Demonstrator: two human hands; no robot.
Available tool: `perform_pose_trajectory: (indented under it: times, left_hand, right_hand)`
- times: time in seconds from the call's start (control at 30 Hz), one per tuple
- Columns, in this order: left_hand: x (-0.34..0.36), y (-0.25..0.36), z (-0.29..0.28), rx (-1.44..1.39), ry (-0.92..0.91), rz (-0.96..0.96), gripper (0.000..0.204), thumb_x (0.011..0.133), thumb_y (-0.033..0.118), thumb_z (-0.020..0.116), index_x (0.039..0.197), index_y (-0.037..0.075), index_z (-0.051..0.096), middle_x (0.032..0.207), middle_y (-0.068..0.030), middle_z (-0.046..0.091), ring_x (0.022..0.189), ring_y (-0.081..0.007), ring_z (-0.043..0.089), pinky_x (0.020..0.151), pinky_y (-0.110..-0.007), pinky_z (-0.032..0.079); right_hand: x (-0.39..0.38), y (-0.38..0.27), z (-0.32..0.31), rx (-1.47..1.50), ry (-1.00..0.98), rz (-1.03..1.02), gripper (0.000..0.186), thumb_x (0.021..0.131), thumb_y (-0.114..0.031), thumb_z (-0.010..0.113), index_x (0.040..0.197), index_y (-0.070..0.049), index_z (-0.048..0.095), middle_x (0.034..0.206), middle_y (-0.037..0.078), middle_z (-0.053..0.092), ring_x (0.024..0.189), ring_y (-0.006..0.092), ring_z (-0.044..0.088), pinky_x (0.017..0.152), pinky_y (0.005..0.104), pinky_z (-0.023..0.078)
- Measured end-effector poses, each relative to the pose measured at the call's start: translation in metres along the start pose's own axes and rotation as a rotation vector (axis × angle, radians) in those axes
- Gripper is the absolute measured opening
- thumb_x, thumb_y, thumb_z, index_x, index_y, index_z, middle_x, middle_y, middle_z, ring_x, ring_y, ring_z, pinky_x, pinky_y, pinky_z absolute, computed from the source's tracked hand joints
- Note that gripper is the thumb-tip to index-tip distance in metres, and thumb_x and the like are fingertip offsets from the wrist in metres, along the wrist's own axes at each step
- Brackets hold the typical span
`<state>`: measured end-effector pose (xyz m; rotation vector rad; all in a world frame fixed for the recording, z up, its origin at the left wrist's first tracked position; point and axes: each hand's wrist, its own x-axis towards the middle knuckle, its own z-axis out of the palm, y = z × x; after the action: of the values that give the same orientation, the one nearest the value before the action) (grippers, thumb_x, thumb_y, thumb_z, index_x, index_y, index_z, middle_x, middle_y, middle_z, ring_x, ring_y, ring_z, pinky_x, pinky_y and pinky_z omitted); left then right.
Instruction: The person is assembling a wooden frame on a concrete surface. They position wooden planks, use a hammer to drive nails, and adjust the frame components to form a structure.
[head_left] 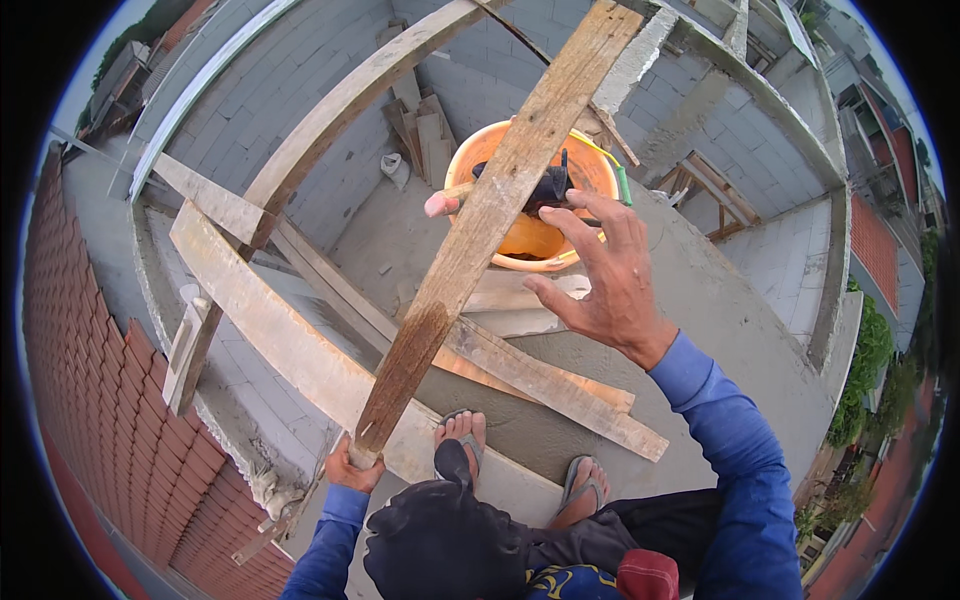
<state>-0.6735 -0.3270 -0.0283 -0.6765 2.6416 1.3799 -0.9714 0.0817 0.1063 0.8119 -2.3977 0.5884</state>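
- Plank (490, 228), slanting from lower left of centre to top right of centre.
- Left hand (351, 470) clamped on its lower end; right hand (615, 285) apart, fingers spread, near bucket (598, 168) at upper centre.
- Likely stiff, fairly heavy, rough; best gripped by both edges.

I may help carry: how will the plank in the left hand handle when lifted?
The plank looks like solid wood, so probably stiff. Its length may make it swing: the left hand holds one end. Rough grain likely resists slipping.
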Motion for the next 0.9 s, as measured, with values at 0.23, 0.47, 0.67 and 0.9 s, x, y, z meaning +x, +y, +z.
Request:
perform_pose_trajectory:
  times: [0.23,0.47,0.67,0.9]
  left_hand:
    - [0.02,-0.008,0.01,-0.125,0.378,-0.062,0.034,0.075,0.004,0.077,0.106,0.004,0.062,0.09,-0.0068,0.069,0.08,-0.0183,0.067,0.076,-0.033,0.055]
    - [-0.007,-0.065,-0.016,-0.173,0.435,-0.192,0.037,0.076,0.003,0.074,0.11,0.0,0.061,0.096,-0.01,0.07,0.083,-0.0201,0.068,0.077,-0.034,0.055]
    - [-0.007,-0.037,-0.002,0.098,0.356,-0.343,0.042,0.075,0.002,0.075,0.114,-0.004,0.061,0.099,-0.0117,0.069,0.084,-0.0214,0.067,0.078,-0.035,0.054]
    - [-0.001,-0.077,-0.008,-0.209,0.328,-0.407,0.043,0.076,0.002,0.076,0.116,-0.004,0.061,0.1,-0.0131,0.069,0.087,-0.0226,0.066,0.08,-0.035,0.054]
  right_hand:
    - [0.077,-0.036,0.068,0.144,-0.219,0.054,0.06,0.087,-0.039,0.077,0.138,-0.015,0.057,0.132,0.018,0.055,0.12,0.0379,0.058,0.093,0.0487,0.051]
    - [0.097,0.013,0.066,0.112,0.065,0.36,0.058,0.091,-0.041,0.072,0.136,-0.008,0.057,0.135,0.022,0.054,0.122,0.0407,0.056,0.1,0.0528,0.048]
    - [-0.035,0.196,0.064,0.06,-0.022,1.197,0.07,0.087,-0.032,0.072,0.141,0.007,0.052,0.143,0.03,0.054,0.131,0.0411,0.055,0.109,0.0435,0.044]
    - [-0.01,0.138,0.063,0.159,0.114,1.286,0.048,0.087,-0.028,0.065,0.128,-0.002,0.066,0.114,0.024,0.073,0.109,0.039,0.07,0.097,0.0461,0.051]
